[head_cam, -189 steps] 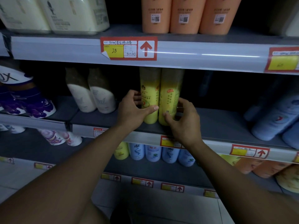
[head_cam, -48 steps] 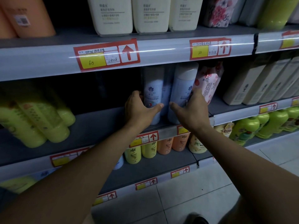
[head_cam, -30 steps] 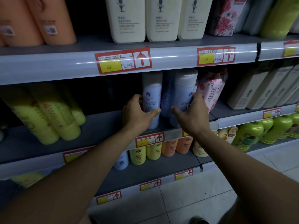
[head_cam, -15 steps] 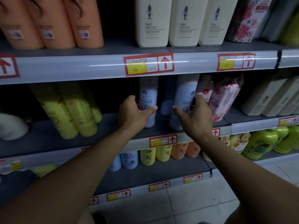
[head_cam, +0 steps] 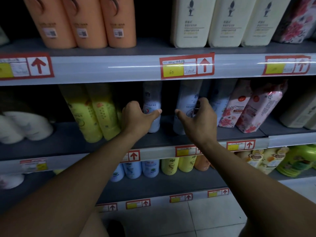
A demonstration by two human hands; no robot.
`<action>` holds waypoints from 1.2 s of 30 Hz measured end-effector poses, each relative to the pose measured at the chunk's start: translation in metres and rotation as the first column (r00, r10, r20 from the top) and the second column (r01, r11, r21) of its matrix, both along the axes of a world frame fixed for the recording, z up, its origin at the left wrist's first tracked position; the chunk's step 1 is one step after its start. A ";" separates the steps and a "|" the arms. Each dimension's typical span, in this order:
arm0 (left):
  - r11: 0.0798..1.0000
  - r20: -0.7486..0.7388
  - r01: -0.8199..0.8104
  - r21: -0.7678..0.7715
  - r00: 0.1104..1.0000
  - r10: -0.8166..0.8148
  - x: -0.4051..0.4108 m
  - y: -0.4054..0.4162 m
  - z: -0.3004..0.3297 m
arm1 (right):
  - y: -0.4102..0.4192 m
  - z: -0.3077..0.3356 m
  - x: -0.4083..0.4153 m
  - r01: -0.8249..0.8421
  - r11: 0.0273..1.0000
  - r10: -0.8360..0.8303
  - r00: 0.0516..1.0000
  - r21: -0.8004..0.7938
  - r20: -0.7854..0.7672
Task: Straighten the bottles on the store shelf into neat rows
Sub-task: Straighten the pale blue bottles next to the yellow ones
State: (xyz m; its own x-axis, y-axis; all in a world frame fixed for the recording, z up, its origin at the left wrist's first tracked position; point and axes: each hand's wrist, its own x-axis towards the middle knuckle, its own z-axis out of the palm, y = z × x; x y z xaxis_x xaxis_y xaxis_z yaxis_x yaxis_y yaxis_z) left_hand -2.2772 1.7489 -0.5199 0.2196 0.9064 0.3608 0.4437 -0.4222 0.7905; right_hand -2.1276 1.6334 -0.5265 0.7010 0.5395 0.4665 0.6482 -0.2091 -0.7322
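Observation:
On the middle shelf (head_cam: 68, 147) stand pale blue-white bottles. My left hand (head_cam: 136, 118) is wrapped around the left pale bottle (head_cam: 152, 101), thumb across its front. My right hand (head_cam: 198, 120) grips the right pale bottle (head_cam: 187, 100) from its right side. A dark gap separates the two bottles. A third pale bottle (head_cam: 220, 98) stands just behind my right hand, partly hidden. Both held bottles are upright; their tops are hidden behind the shelf rail above.
Two yellow bottles (head_cam: 92, 113) lean left of my left hand, white bottles (head_cam: 22, 127) further left. Pink floral refill packs (head_cam: 251, 106) lean at the right. Orange bottles (head_cam: 85, 21) and cream bottles (head_cam: 220, 21) fill the top shelf; small bottles (head_cam: 150, 168) line the lower shelf.
The view has shifted left and the shelf now sits further right in frame. The two pale bottles stand further apart, the left one having moved left with my left hand.

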 end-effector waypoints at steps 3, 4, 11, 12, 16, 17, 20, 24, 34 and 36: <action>1.000 0.001 -0.021 -0.002 1.000 0.021 -0.007 0.009 0.000 | 0.013 -0.002 -0.003 0.009 1.000 -0.009 1.000 -0.003 -0.001; 1.000 0.006 -0.022 -0.012 1.000 0.022 -0.007 0.011 -0.001 | 0.017 -0.002 -0.005 0.014 1.000 -0.014 1.000 -0.002 0.000; 0.998 0.019 -0.025 -0.064 0.999 0.026 0.000 0.021 -0.006 | 0.043 -0.009 -0.004 0.048 0.999 -0.048 0.999 -0.011 0.005; 0.997 0.019 -0.026 -0.073 0.999 0.027 0.002 0.021 -0.005 | 0.047 -0.012 -0.002 0.053 0.999 -0.053 0.999 -0.013 0.006; 0.995 0.013 -0.014 -0.095 1.000 0.015 0.009 0.022 -0.005 | 0.058 -0.017 0.003 0.054 0.998 -0.054 0.998 -0.032 -0.014; 0.995 0.011 -0.014 -0.099 1.000 0.015 0.011 0.021 -0.005 | 0.060 -0.017 0.004 0.051 0.998 -0.052 0.998 -0.037 -0.020; 0.991 0.011 -0.013 -0.136 1.000 0.015 0.015 0.022 -0.006 | 0.063 -0.019 0.008 0.045 0.998 -0.045 0.999 -0.051 -0.009; 0.985 0.025 0.011 -0.175 1.000 -0.006 0.022 0.024 -0.010 | 0.064 -0.018 0.011 0.046 0.997 -0.046 0.999 -0.061 0.002; 0.975 0.010 -0.021 -0.221 1.000 0.024 0.035 0.028 -0.013 | 0.065 -0.017 0.008 0.061 0.991 -0.057 0.998 -0.117 0.041; 0.974 0.006 -0.038 -0.221 0.999 0.040 0.038 0.027 -0.011 | 0.065 -0.016 0.004 0.060 0.987 -0.055 0.998 -0.147 0.034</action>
State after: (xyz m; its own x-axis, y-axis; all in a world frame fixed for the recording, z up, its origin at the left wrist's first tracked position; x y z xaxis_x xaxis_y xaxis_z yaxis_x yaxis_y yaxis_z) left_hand -2.2391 1.7762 -0.5313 0.1797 0.9718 0.1526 0.4472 -0.2189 0.8672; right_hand -2.1231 1.6980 -0.5430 0.7198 0.5632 0.4058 0.6531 -0.3514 -0.6708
